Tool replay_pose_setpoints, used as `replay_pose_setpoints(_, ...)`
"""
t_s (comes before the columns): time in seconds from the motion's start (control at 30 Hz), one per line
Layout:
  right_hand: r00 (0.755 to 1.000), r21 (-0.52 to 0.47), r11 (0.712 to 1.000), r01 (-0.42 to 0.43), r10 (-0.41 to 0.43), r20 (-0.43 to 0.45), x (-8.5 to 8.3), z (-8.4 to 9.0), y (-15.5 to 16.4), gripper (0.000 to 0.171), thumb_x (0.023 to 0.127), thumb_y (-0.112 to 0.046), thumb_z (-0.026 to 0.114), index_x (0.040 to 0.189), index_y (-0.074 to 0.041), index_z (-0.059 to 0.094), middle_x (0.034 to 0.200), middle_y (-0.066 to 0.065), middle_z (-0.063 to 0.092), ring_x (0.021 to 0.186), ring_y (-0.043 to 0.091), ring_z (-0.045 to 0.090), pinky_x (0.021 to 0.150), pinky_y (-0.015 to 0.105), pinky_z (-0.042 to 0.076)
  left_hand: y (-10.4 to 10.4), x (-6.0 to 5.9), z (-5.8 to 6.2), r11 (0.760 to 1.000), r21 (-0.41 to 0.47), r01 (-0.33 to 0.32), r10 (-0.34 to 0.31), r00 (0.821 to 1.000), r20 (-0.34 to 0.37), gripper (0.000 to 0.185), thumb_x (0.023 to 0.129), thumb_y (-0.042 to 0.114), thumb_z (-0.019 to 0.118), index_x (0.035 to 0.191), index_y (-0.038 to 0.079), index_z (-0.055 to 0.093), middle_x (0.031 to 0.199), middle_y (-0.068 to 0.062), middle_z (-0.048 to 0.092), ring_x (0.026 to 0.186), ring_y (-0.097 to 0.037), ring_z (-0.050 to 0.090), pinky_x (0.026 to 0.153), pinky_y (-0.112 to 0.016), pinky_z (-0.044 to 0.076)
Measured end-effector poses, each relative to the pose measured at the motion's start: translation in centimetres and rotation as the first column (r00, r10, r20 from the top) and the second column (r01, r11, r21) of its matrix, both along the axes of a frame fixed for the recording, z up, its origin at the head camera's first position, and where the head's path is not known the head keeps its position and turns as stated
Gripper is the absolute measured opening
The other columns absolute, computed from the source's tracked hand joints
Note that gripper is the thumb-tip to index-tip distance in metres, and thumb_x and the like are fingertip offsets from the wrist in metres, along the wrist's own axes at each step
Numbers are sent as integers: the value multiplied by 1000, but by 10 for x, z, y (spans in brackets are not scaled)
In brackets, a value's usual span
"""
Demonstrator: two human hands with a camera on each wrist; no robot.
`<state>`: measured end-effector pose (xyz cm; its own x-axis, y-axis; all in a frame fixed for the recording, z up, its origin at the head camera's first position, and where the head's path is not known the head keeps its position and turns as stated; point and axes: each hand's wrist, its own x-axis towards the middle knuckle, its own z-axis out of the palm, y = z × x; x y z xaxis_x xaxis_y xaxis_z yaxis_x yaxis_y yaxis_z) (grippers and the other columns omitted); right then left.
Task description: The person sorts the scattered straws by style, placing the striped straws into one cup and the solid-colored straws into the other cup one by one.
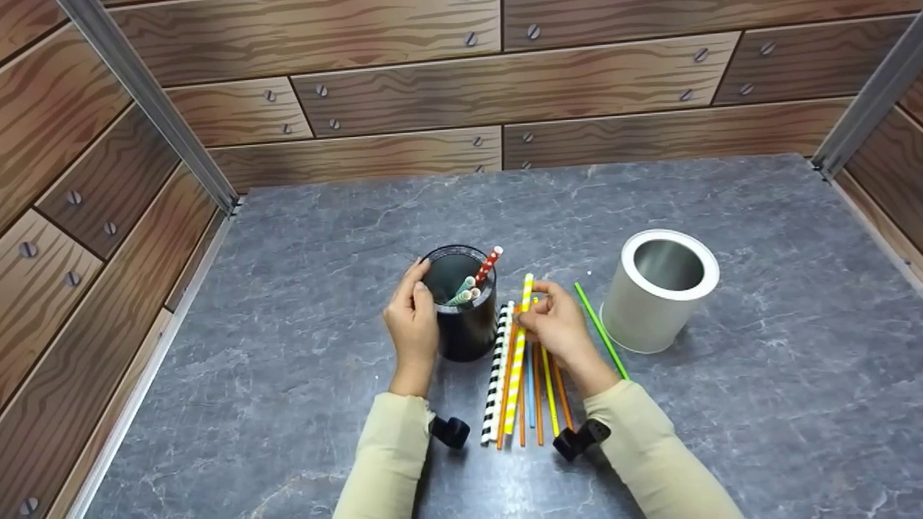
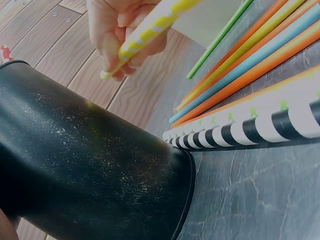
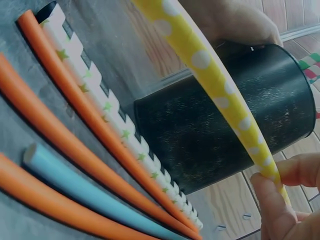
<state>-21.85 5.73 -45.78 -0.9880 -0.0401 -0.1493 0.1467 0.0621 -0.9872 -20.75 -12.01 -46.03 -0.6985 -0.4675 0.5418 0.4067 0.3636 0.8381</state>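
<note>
The left hand (image 1: 412, 317) is wrapped around the side of the black cup (image 1: 465, 317), its fingers curled against the wall and the fingertips reaching the rim, so this grip is closed around the cup. The right hand (image 1: 559, 328) is held just right of the cup, palm down, and its grip is pinching the yellow dotted straw (image 1: 519, 346) between thumb and fingertips near the straw's far end; in the right wrist view the straw (image 3: 210, 75) is seen raised at that end and crossing in front of the cup (image 3: 225, 125). Both forearms are covered by beige sleeves (image 1: 649, 454). Inside the black cup, 1 red-and-white straw (image 1: 489, 264) and a few green-striped straws (image 1: 463, 292) are leaned against the rim. Under and beside the right grip, a row of straws is laid on the grey desk (image 1: 757, 404): a black-and-white striped straw (image 1: 496, 375), orange straws (image 1: 537, 396), a light blue straw (image 1: 530, 393) and, further right, a thin green straw (image 1: 600, 330). Beyond the green straw, a white cup (image 1: 660, 288) is stood upright with its metal inside showing. Open desk surface is seen beyond both grips up to the wood-patterned back wall (image 1: 433, 94), and more to the left of the left grip up to the side wall.
</note>
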Motion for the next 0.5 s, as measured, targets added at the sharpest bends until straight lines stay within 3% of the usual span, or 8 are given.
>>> replay_pose_setpoints(0.33, 998, -74, 996, 47, -50, -38, 3, 9, 2, 49, 75, 12, 60, 121, 7, 45, 67, 3, 50, 52, 9, 51, 47, 21, 48, 0, -1, 0, 1000, -10, 0, 0, 1000, -16, 31, 86, -4, 45, 107, -1, 67, 113, -18, 64, 112, -28, 58, 98, -33, 45)
replay_pose_setpoints(0.5, 994, -54, 996, 66, -71, -84, 5, 16, 4, 48, 74, 12, 61, 120, 5, 47, 65, 2, 51, 49, 10, 47, 45, 18, 43, 0, 0, 0, 1000, -20, -3, 2, 1000, -15, 31, 86, -3, 45, 107, -1, 67, 113, -18, 64, 111, -29, 58, 98, -33, 45)
